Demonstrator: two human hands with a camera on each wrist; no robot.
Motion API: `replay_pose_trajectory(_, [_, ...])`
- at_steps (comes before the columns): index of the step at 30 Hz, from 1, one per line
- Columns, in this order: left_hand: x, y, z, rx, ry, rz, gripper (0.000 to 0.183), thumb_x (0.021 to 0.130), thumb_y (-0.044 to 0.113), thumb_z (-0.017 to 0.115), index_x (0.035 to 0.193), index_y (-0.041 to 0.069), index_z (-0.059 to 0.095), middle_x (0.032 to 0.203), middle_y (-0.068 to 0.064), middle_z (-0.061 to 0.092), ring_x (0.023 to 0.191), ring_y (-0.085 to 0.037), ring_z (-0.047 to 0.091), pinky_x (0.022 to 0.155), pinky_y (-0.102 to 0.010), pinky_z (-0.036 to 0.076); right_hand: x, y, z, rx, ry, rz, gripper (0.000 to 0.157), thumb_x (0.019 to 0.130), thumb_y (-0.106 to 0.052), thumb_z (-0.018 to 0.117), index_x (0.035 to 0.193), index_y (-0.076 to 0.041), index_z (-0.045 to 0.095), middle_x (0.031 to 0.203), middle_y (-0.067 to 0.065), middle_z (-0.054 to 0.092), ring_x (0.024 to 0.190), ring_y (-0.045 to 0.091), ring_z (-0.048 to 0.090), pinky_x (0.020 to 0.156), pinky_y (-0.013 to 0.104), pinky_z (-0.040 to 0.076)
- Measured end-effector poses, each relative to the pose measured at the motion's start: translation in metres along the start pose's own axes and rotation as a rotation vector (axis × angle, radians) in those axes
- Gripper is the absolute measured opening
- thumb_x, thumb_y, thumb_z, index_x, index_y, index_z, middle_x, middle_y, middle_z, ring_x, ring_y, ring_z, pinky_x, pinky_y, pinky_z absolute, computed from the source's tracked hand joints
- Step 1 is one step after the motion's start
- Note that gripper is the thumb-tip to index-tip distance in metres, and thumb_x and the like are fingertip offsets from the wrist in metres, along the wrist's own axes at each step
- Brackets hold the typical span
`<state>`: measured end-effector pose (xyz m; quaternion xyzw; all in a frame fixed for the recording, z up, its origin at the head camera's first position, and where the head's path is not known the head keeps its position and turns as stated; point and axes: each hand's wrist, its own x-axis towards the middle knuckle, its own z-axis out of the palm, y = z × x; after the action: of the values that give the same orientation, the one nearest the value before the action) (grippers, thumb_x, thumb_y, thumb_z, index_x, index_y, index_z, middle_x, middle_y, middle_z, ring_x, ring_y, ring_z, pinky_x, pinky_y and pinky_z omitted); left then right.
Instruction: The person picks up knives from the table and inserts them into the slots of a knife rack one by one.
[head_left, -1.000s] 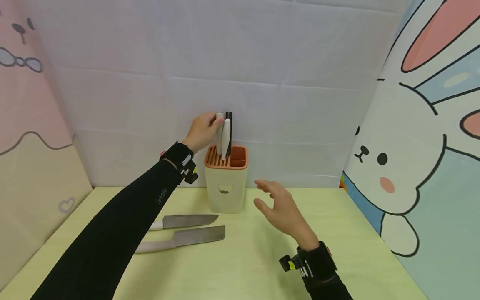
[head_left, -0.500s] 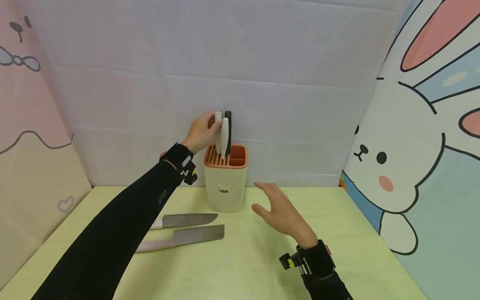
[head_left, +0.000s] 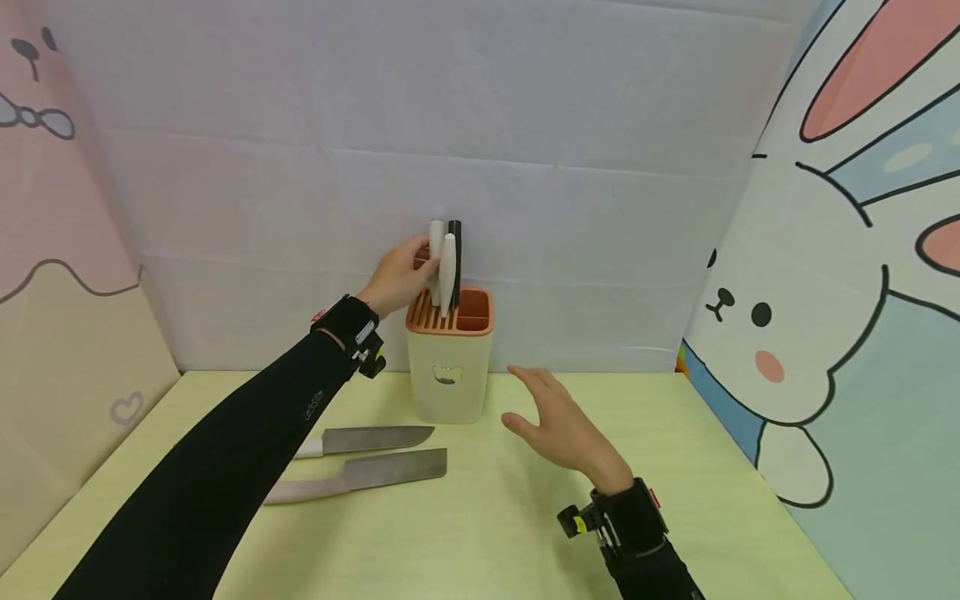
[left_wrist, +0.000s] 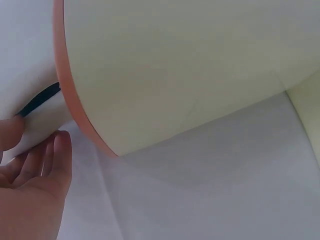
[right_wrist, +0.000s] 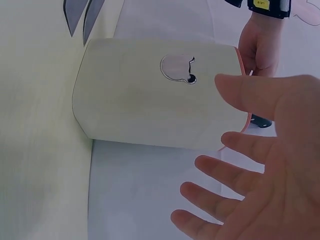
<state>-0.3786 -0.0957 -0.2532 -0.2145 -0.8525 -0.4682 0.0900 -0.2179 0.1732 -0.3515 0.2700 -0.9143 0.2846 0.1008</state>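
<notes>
My left hand (head_left: pixel 401 279) is at a white knife handle (head_left: pixel 437 242) that stands upright in the slots of a cream knife holder (head_left: pixel 450 375) with an orange slotted top. Its thumb and fingers are round the handle; the left wrist view shows the fingertips (left_wrist: pixel 61 142) curled beneath it. Another white handle (head_left: pixel 447 271) and a black handle (head_left: pixel 456 250) stand close beside it, their lower ends hidden in the holder. My right hand (head_left: pixel 562 425) hovers to the right of the holder, fingers spread and holding nothing; the right wrist view has this hand (right_wrist: pixel 280 160) before the holder's front.
Two knives lie on the pale green table (head_left: pixel 487 533) left of centre: a pointed knife (head_left: pixel 378 438) and, nearer me, a cleaver (head_left: pixel 393 470). My left sleeve (head_left: pixel 225 450) covers part of their handles. A white cloth wall (head_left: pixel 570 250) rises behind the holder.
My left hand has slid a little down and left along the white handle, baring more of its top. My right hand's thumb and fingers have spread slightly; the knives have stayed put.
</notes>
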Motion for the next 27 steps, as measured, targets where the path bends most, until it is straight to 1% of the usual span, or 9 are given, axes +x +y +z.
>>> replay_pose_trajectory(4, [-0.008, -0.004, -0.005, 0.039, -0.019, 0.025, 0.046, 0.101, 0.024, 0.051, 0.144, 0.012, 0.038, 0.128, -0.006, 0.052, 0.115, -0.019, 0.05, 0.09, -0.034, 0.048, 0.0, 0.001, -0.001, -0.006, -0.013, 0.003, 0.066, 0.094, -0.03, 0.063, 0.148, -0.014, 0.03, 0.144, 0.009, 0.036, 0.131, 0.025, 0.033, 0.105, 0.049, 0.033])
replay_pose_trajectory(6, [-0.015, -0.006, -0.008, 0.069, -0.014, 0.048, 0.049, 0.101, 0.025, 0.052, 0.145, 0.013, 0.036, 0.129, -0.006, 0.052, 0.115, -0.019, 0.05, 0.093, -0.035, 0.046, 0.0, 0.001, -0.001, -0.01, -0.021, 0.007, 0.066, 0.094, -0.031, 0.063, 0.149, -0.015, 0.029, 0.145, 0.009, 0.035, 0.132, 0.024, 0.032, 0.105, 0.049, 0.033])
replay_pose_trajectory(10, [-0.031, -0.012, -0.016, 0.148, 0.008, 0.114, 0.052, 0.1, 0.025, 0.054, 0.145, 0.011, 0.036, 0.129, -0.007, 0.053, 0.114, -0.02, 0.052, 0.095, -0.037, 0.045, 0.0, 0.002, -0.002, -0.011, -0.026, 0.013, 0.067, 0.094, -0.031, 0.063, 0.149, -0.016, 0.028, 0.146, 0.009, 0.034, 0.133, 0.025, 0.03, 0.105, 0.05, 0.033])
replay_pose_trajectory(13, [-0.045, -0.015, -0.022, 0.201, 0.014, 0.18, 0.051, 0.099, 0.024, 0.055, 0.145, 0.009, 0.037, 0.13, -0.009, 0.053, 0.113, -0.021, 0.052, 0.095, -0.038, 0.044, -0.002, 0.003, -0.002, -0.012, -0.019, 0.023, 0.067, 0.094, -0.031, 0.063, 0.149, -0.016, 0.028, 0.146, 0.009, 0.033, 0.133, 0.025, 0.03, 0.106, 0.05, 0.032])
replay_pose_trajectory(16, [-0.063, -0.016, -0.028, 0.238, 0.018, 0.245, 0.05, 0.099, 0.02, 0.055, 0.144, 0.008, 0.037, 0.131, -0.011, 0.052, 0.113, -0.022, 0.052, 0.096, -0.039, 0.044, -0.004, 0.004, -0.003, -0.024, -0.007, 0.028, 0.068, 0.094, -0.031, 0.064, 0.149, -0.016, 0.028, 0.147, 0.008, 0.032, 0.134, 0.024, 0.029, 0.106, 0.049, 0.032])
replay_pose_trajectory(19, [-0.085, -0.017, -0.037, 0.28, 0.041, 0.298, 0.05, 0.098, 0.02, 0.057, 0.144, 0.009, 0.038, 0.132, -0.01, 0.051, 0.115, -0.023, 0.05, 0.096, -0.042, 0.043, -0.006, 0.006, -0.002, -0.055, -0.004, 0.013, 0.068, 0.093, -0.032, 0.065, 0.148, -0.014, 0.03, 0.147, 0.007, 0.032, 0.134, 0.024, 0.028, 0.106, 0.049, 0.031])
replay_pose_trajectory(23, [-0.115, -0.023, -0.047, 0.335, 0.069, 0.322, 0.051, 0.097, 0.024, 0.058, 0.143, 0.012, 0.04, 0.13, -0.008, 0.052, 0.115, -0.023, 0.049, 0.095, -0.045, 0.042, -0.01, 0.007, -0.001, -0.08, -0.007, -0.01, 0.069, 0.092, -0.035, 0.064, 0.148, -0.013, 0.031, 0.149, 0.007, 0.032, 0.135, 0.024, 0.027, 0.106, 0.05, 0.031])
replay_pose_trajectory(27, [-0.143, -0.033, -0.05, 0.395, 0.064, 0.316, 0.052, 0.096, 0.027, 0.06, 0.143, 0.016, 0.041, 0.129, -0.006, 0.053, 0.114, -0.022, 0.048, 0.091, -0.048, 0.042, -0.017, 0.011, 0.002, -0.091, -0.012, -0.008, 0.07, 0.092, -0.04, 0.063, 0.149, -0.015, 0.03, 0.149, 0.008, 0.031, 0.134, 0.025, 0.027, 0.104, 0.051, 0.033])
